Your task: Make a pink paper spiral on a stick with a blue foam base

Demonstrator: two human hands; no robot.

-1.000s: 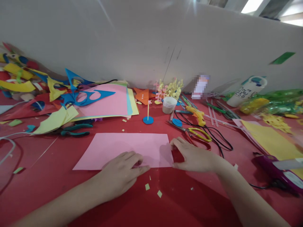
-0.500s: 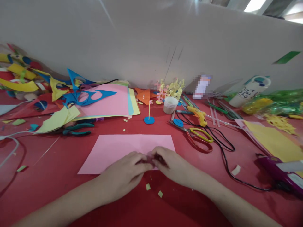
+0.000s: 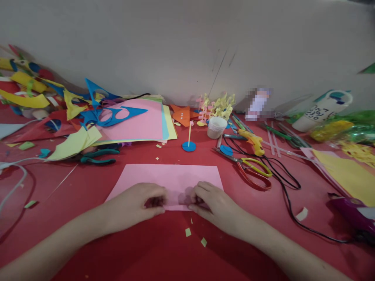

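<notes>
A pink sheet of paper (image 3: 172, 177) lies crosswise before me on the red table. Along its near edge, between my hands, runs a narrow strip that looks folded up. My left hand (image 3: 140, 203) pinches this edge left of the middle, thumb below and curled fingers above. To the right, my right hand (image 3: 212, 203) grips the same edge in a similar pinch, a short gap from the left. Both hands cover parts of the edge. Beyond the sheet stands a thin yellow stick on a blue disc (image 3: 189, 146).
Scissors (image 3: 254, 171) and a yellow glue gun (image 3: 252, 141) lie to the right, with a black cord (image 3: 285, 195) and a purple tool (image 3: 351, 214). Pliers (image 3: 98, 157) and stacked coloured paper (image 3: 140, 117) are on the left. A white cup (image 3: 216, 127) stands behind.
My hands, which met at the middle of the near edge, are now apart; the left has moved left. A narrow strip of the edge shows between them. The view has shifted slightly.
</notes>
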